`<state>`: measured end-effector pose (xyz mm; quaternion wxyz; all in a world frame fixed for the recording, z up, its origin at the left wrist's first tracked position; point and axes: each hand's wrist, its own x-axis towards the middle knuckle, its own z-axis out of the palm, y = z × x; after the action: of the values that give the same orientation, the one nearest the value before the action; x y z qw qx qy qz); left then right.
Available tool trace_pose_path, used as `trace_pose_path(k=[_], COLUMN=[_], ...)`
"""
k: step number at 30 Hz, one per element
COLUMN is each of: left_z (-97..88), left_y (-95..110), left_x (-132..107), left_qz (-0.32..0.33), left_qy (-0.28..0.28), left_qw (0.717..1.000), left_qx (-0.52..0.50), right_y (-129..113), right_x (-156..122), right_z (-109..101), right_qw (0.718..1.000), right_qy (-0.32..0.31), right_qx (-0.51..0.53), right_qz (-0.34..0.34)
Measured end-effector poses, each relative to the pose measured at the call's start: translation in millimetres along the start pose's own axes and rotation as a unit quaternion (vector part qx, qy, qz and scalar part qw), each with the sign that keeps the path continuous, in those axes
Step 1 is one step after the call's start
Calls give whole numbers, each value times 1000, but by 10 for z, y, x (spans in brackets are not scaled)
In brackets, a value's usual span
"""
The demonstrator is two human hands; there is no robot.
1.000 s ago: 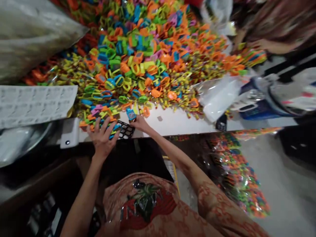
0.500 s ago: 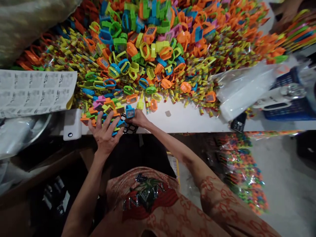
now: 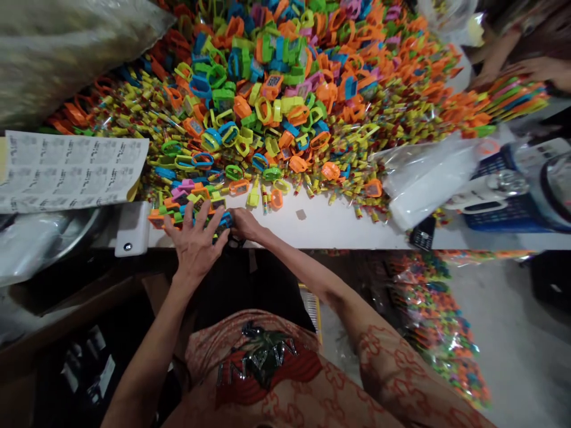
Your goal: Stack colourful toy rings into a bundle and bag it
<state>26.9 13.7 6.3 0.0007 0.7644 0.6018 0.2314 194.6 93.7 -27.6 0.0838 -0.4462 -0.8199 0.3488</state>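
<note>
My left hand (image 3: 194, 238) lies with fingers spread over a cluster of toy watches (image 3: 182, 196) in orange, green, pink, yellow and blue at the table's front edge. Against the right side of this cluster, my right hand (image 3: 245, 223) has its fingers curled at a blue toy watch (image 3: 226, 220). A small piece of a black holder (image 3: 236, 241) shows beneath the right hand; most of it is hidden. Just beyond my right hand lie a yellow toy watch (image 3: 253, 197) and an orange one (image 3: 277, 198).
A large heap of toy watches (image 3: 272, 86) and small yellow tubes (image 3: 392, 119) covers the table's back. On the left are a label sheet (image 3: 75, 166) and a white device (image 3: 132, 229). To the right stand a plastic bag (image 3: 428, 178) and blue basket (image 3: 495, 220). Another person's hands (image 3: 535, 71) work at far right.
My right hand has brought the blue toy watch down and left against the cluster, covering the black holder. My left hand stays spread there. The view has shifted slightly.
</note>
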Motion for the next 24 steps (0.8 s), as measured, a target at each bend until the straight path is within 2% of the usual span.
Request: trace_pose_path(k=[2, 4, 6, 7, 9, 11, 13, 15, 17, 19, 21, 24], left_z=[-32, -55, -64, -64, -63, -62, -64, -64, -62, -57, -51, -44], left_y=[6, -23, -66, -85, -110, -117, -117, -117, -120, -124, -127, -125], left_x=[29, 31, 17, 8, -8, -19, -25, -26, -24, -22, -21, -22], left_qz=[3, 8, 13, 14, 11, 12, 16, 18, 18, 19, 23, 25], left_qy=[-13, -15, -11, -8, -4, -5, -7, -6, -5, -4, -3, -2], left_qw=[1000, 1000, 1000, 1000, 1000, 1000, 1000, 1000, 1000, 1000, 1000, 1000], left_qx=[1, 0, -1, -1, -1, -2, -5, -9, -11, -8, -3, -1], right_y=[79, 226, 400, 483, 615, 683, 682, 618, 512, 393, 295, 228], right_x=[0, 28, 89, 126, 188, 207, 182, 146, 137, 172, 230, 282], right_z=[-168, -385, -583, -654, -725, -705, -619, -483, -310, -127, 24, 126], right_qw=[1000, 998, 984, 977, 968, 968, 971, 975, 965, 940, 914, 894], right_qy=[-6, 52, 120, 129, 121, 133, 181, 210, 190, 149, 132, 125], right_qx=[2, -33, -114, -157, -211, -209, -145, -16, 149, 288, 368, 415], right_qz=[3, 21, 60, 70, 59, 40, 50, 76, 98, 108, 108, 116])
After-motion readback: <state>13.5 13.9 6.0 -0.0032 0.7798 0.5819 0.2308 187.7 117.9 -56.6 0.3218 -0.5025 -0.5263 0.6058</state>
